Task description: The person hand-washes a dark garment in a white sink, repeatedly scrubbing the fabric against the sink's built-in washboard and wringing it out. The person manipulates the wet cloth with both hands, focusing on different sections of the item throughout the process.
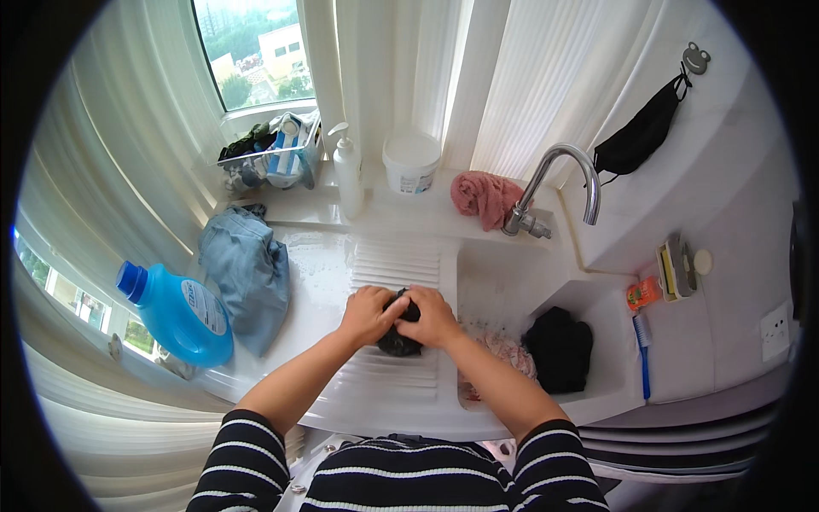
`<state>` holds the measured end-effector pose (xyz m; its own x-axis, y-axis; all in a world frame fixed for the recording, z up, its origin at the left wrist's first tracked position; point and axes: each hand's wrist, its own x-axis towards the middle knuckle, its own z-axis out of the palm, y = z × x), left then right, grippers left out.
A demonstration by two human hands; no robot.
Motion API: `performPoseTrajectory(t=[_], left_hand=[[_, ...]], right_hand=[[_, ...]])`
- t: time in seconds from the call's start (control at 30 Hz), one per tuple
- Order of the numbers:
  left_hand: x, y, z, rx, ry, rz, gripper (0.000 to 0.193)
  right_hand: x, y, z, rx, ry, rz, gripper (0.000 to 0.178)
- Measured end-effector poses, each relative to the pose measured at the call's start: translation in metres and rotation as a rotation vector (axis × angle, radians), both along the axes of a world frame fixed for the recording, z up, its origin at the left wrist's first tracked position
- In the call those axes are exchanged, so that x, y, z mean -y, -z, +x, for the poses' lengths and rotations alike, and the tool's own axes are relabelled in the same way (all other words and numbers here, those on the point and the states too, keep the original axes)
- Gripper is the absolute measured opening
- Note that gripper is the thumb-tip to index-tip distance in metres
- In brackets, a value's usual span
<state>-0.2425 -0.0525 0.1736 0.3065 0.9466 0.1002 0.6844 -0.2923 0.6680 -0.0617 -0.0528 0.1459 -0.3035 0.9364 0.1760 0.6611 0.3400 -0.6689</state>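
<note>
Both my hands grip a bunched black wet-looking cloth (pixel 398 343) over the white ribbed washboard (pixel 397 256) built into the sink counter. My left hand (pixel 368 316) closes on its left side, and my right hand (pixel 435 317) wraps its right side. The thumbs nearly meet on top, and part of the cloth is hidden under the fingers. Just right of the board, the sink basin (pixel 503 269) holds a pale red-patterned cloth (pixel 510 354) in some water. A second black cloth (pixel 559 350) lies at the basin's right side.
A chrome faucet (pixel 590 183) arches over the basin beside a rolled pink towel (pixel 485 198). To the left are a blue detergent bottle (pixel 183 316) and light-blue garment (pixel 246 264). Behind stand a pump bottle (pixel 348 179), white tub (pixel 409 158) and basket (pixel 290 158). A blue brush (pixel 644 363) hangs right.
</note>
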Motion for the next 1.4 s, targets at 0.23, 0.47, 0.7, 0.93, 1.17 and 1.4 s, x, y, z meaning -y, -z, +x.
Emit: performPoseTrajectory(t=[0.23, 0.47, 0.7, 0.93, 1.17, 1.4], left_hand=[[0.067, 0.013, -0.006, -0.269, 0.229, 0.519, 0.032], [-0.017, -0.004, 0.014, -0.294, -0.326, 0.072, 0.047], [0.092, 0.000, -0.021, -0.203, 0.308, 0.522, 0.049], [-0.025, 0.005, -0.001, -0.298, -0.418, 0.286, 0.046], [0.093, -0.008, -0.021, 0.026, 0.279, 0.458, 0.044], [-0.029, 0.030, -0.009, -0.157, -0.271, 0.381, 0.036]], right_hand=[[0.060, 0.014, 0.017, 0.092, -0.337, 0.462, 0.053], [-0.024, -0.008, -0.006, 0.175, 0.059, -0.090, 0.069], [0.083, 0.001, 0.023, 0.109, -0.452, 0.578, 0.048], [-0.031, -0.014, -0.015, 0.201, 0.111, -0.125, 0.080], [0.085, -0.024, 0.026, 0.118, -0.403, 0.368, 0.068], [-0.029, 0.015, -0.014, 0.081, 0.087, 0.250, 0.060]])
